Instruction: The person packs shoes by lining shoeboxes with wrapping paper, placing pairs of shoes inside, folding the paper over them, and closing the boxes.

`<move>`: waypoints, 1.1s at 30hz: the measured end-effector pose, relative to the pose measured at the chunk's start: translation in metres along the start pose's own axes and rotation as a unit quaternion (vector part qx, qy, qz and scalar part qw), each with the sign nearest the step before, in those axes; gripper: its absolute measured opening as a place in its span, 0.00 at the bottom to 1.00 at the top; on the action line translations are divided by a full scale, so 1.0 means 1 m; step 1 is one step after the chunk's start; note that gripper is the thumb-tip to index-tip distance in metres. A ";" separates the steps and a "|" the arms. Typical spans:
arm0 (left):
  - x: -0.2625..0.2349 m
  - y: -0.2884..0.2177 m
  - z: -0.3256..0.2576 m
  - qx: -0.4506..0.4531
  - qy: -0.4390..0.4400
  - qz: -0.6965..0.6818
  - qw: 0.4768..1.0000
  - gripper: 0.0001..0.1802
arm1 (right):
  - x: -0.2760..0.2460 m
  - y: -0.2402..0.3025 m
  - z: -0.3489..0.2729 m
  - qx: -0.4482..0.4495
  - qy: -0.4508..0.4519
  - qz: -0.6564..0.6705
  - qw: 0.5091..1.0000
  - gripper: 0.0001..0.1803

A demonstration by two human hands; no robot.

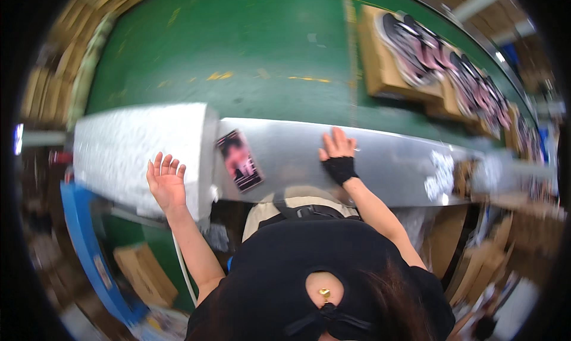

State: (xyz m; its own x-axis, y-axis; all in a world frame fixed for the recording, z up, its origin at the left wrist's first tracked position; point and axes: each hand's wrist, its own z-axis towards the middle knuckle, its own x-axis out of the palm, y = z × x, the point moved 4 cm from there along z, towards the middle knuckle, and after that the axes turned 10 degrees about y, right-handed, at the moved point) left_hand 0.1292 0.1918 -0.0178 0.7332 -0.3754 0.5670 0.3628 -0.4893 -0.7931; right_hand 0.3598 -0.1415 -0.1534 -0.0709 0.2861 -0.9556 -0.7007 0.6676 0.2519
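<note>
Silvery benchtop [288,154], phone [239,161] between left grip [166,185] and right grip [339,156], both released

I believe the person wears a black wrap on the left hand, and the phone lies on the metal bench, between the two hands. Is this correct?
Not quite: the black wrap is on the right hand; the left hand is bare, as the head view shows. The phone does lie on the metal bench, between the two hands.
</note>
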 end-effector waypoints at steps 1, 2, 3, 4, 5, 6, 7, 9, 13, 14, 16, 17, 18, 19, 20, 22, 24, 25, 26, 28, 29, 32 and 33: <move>0.020 0.012 0.010 -0.022 0.037 0.034 0.998 0.22 | 0.000 0.000 -0.001 0.006 -0.005 0.003 1.000 0.23; 0.036 0.024 0.020 -0.047 0.084 0.045 0.994 0.21 | -0.001 -0.001 -0.004 0.025 -0.004 0.018 1.000 0.23; 0.051 0.037 0.028 -0.069 0.104 0.057 0.991 0.21 | -0.001 -0.003 -0.008 0.044 -0.005 0.034 0.998 0.22; 0.065 0.050 0.034 -0.092 0.132 0.048 0.986 0.21 | -0.005 -0.004 -0.019 0.057 -0.030 0.029 0.997 0.19; 0.078 0.058 0.038 -0.111 0.155 0.041 0.981 0.22 | -0.009 -0.015 -0.029 0.086 -0.039 0.022 0.995 0.19; 0.088 0.068 0.041 -0.127 0.177 0.045 0.975 0.22 | -0.012 -0.030 -0.042 0.112 -0.013 0.044 0.993 0.18; 0.098 0.079 0.044 -0.149 0.208 0.047 0.966 0.22 | -0.014 -0.046 -0.057 0.135 0.012 0.069 0.988 0.17; 0.115 0.098 0.045 -0.178 0.243 0.051 0.952 0.22 | -0.038 -0.094 -0.095 0.240 -0.050 0.034 0.969 0.14; 0.149 0.134 0.031 -0.234 0.281 0.092 0.926 0.22 | -0.083 -0.216 -0.194 0.464 -0.172 0.011 0.869 0.16; 0.155 0.142 0.024 -0.242 0.276 0.105 0.924 0.22 | -0.088 -0.228 -0.218 0.497 -0.269 -0.051 0.824 0.19; 0.165 0.156 0.012 -0.257 0.268 0.120 0.921 0.21 | -0.087 -0.240 -0.239 0.604 -0.198 -0.109 0.764 0.23; 0.170 0.163 0.007 -0.258 0.272 0.122 0.919 0.21 | -0.082 -0.246 -0.247 0.643 -0.161 -0.114 0.740 0.24; 0.171 0.166 -0.001 -0.266 0.266 0.134 0.917 0.20 | -0.088 -0.244 -0.239 0.633 -0.148 -0.012 0.760 0.24; 0.172 0.169 -0.007 -0.274 0.259 0.145 0.915 0.20 | -0.093 -0.238 -0.226 0.616 -0.134 0.089 0.771 0.23; 0.175 0.173 -0.011 -0.280 0.254 0.147 0.914 0.19 | -0.091 -0.231 -0.216 0.570 -0.153 0.037 0.806 0.20; 0.175 0.185 -0.019 -0.287 0.250 0.160 0.911 0.19 | -0.092 -0.231 -0.213 0.527 -0.186 0.061 0.827 0.14; 0.181 0.192 -0.028 -0.300 0.245 0.174 0.905 0.18 | -0.095 -0.230 -0.207 0.527 -0.213 0.123 0.814 0.14; 0.187 0.197 -0.031 -0.294 0.238 0.175 0.909 0.18 | -0.099 -0.228 -0.202 0.544 -0.227 0.194 0.784 0.14; 0.191 0.205 -0.036 -0.301 0.244 0.206 0.899 0.19 | -0.107 -0.220 -0.190 0.489 -0.261 0.255 0.792 0.12; 0.211 0.224 -0.054 -0.313 0.299 0.257 0.864 0.20 | -0.126 -0.195 -0.156 0.442 -0.208 0.417 0.766 0.11; 0.230 0.238 -0.067 -0.316 0.350 0.276 0.838 0.21 | -0.130 -0.181 -0.136 0.390 -0.156 0.561 0.714 0.10; 0.285 0.272 -0.106 -0.341 0.460 0.288 0.768 0.20 | -0.141 -0.139 -0.094 0.289 -0.019 0.619 0.730 0.10; 0.295 0.280 -0.111 -0.332 0.497 0.262 0.758 0.19 | -0.139 -0.128 -0.082 0.243 0.006 0.611 0.753 0.10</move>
State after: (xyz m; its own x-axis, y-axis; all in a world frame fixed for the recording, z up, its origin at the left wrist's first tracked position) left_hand 0.3829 -0.1437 -0.0479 -0.2389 -0.9011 0.3620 -0.4390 -0.2323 -0.8680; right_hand 0.4011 -0.3237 -0.0657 -0.4599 0.8873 0.0356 0.2365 0.0838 0.9680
